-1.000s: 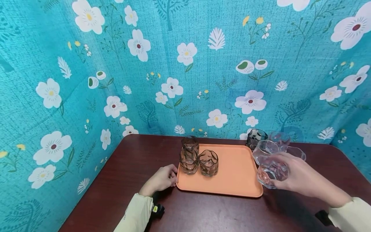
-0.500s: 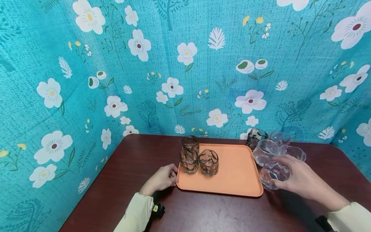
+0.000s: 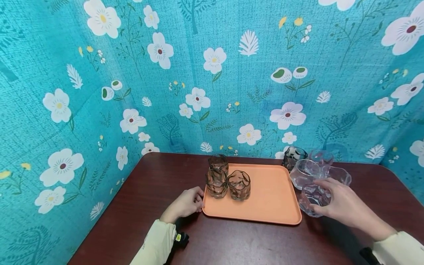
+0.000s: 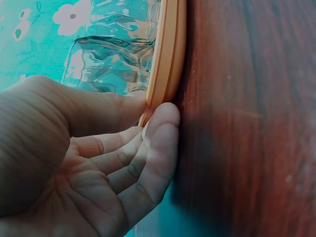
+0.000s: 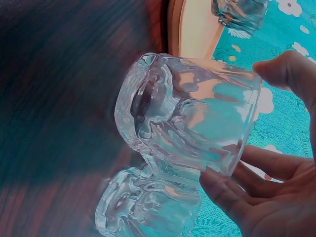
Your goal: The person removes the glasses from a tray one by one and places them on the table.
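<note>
In the head view my right hand (image 3: pixel 344 204) holds a clear drinking glass (image 3: pixel 311 208) just off the right edge of the orange tray (image 3: pixel 265 209). Seen from the right wrist, the thumb (image 5: pixel 279 71) and fingers pinch this glass (image 5: pixel 197 113) near its rim, its thick base toward the table. Whether the base touches the tabletop, I cannot tell. My left hand (image 3: pixel 185 204) grips the tray's left edge, thumb on the rim (image 4: pixel 170 54) and fingers beneath, as the left wrist view shows. Three smoky brown glasses (image 3: pixel 239 187) stand on the tray's left part.
Behind the held glass, more clear glasses (image 3: pixel 303 176) and one dark grey glass (image 3: pixel 293 158) cluster close together on the dark red wooden table (image 3: pixel 232 243). Another clear glass (image 5: pixel 153 207) sits very near the held one. A blue flowered cloth (image 3: pixel 212 92) hangs behind the table.
My right hand has shifted the clear glass slightly right, from overlapping the tray's right edge to beside it. The left hand and the tray look unchanged.
</note>
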`<state>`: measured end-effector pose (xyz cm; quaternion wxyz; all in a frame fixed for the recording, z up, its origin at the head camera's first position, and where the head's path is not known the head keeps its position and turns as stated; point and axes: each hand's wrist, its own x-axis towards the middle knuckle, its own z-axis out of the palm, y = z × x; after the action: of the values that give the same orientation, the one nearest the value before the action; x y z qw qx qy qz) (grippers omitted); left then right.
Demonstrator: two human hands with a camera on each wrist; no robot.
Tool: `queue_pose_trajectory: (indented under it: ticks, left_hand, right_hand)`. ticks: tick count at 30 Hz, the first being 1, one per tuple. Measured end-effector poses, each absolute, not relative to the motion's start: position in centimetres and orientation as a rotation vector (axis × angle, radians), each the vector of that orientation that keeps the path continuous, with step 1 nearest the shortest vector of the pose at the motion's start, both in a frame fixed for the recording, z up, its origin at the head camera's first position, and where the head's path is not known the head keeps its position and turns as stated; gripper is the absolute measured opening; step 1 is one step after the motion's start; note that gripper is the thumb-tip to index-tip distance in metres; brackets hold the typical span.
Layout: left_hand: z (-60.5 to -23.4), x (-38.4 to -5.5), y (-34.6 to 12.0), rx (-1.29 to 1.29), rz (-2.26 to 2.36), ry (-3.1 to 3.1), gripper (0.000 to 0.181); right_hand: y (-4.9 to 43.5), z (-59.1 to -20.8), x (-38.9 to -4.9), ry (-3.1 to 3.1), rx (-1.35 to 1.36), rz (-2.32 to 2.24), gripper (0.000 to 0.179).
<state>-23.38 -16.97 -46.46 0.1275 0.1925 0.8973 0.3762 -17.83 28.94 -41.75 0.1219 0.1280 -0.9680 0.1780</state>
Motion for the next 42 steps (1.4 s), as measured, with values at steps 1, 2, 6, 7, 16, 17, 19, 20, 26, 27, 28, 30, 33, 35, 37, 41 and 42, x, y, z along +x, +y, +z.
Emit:
queue_pose_trajectory:
  ticks: [1,2,6,7,16,17,19,20,26,27,28,30,33,35,37,41,42]
  left_hand:
    - [-46.5,-23.4,-17.0,0.559,1.099,2.611,0.017]
    - [-46.5,-23.4,-17.0,0.557,1.101,2.61,0.017]
    - [-46.5,-23.3,-17.1,0.56,1.096,2.61,0.017]
    - [-46.5,-23.3,-17.1,0.565,1.094,2.61,0.017]
    - [-46.4,-23.1,-17.2,0.577,1.089,2.623,0.017]
    - [-46.4,-23.1,-17.2,0.576,1.095,2.622,0.017]
    - [-46.4,-23.1,-17.1,0.569,1.103,2.618,0.017]
    - [-46.4,-23.1,-17.1,0.569,1.104,2.618,0.017]
    - [-46.4,-23.2,-17.1,0.578,1.104,2.617,0.017]
    - [-46.5,-23.3,-17.1,0.58,1.106,2.615,0.017]
    - [-46.5,-23.3,-17.1,0.58,1.107,2.613,0.017]
    - [-46.5,-23.3,-17.2,0.583,1.109,2.609,0.017]
    - [-46.6,-23.3,-17.2,0.582,1.103,2.61,0.017]
    - [-46.6,-23.3,-17.1,0.577,1.096,2.613,0.017]
    - [-46.6,-23.3,-17.1,0.579,1.092,2.616,0.017]
    - [-46.6,-23.2,-17.0,0.587,1.083,2.623,0.017]
    - [-46.6,-23.1,-17.0,0.589,1.083,2.623,0.017]
  right_hand:
    - [28.9,-41.7,-17.8,-2.821,0.376,0.528,0.082]
    - [29.0,-41.7,-17.8,-2.815,0.38,0.535,0.082]
    - [29.1,-41.7,-17.8,-2.812,0.386,0.577,0.084]
    - [29.1,-41.7,-17.8,-2.819,0.381,0.586,0.084]
    - [29.3,-41.7,-18.0,-2.838,0.375,0.604,0.086]
    - [29.3,-41.7,-18.0,-2.832,0.38,0.606,0.085]
    - [29.4,-41.7,-18.0,-2.829,0.385,0.611,0.084]
    - [29.4,-41.7,-18.0,-2.826,0.386,0.61,0.083]
    - [28.9,-41.3,-17.8,-2.791,0.404,0.596,0.078]
    - [28.7,-41.2,-17.7,-2.779,0.412,0.601,0.076]
    - [28.5,-41.0,-17.6,-2.768,0.426,0.616,0.075]
    - [27.9,-40.6,-17.5,-2.743,0.458,0.646,0.071]
    - [27.0,-40.1,-17.5,-2.709,0.526,0.697,0.063]
    - [26.4,-40.0,-17.5,-2.69,0.573,0.707,0.06]
    - [25.8,-40.0,-17.7,-2.687,0.609,0.719,0.06]
    - [24.6,-40.0,-18.1,-2.701,0.656,0.714,0.065]
    - [24.2,-40.0,-18.3,-2.705,0.665,0.714,0.065]
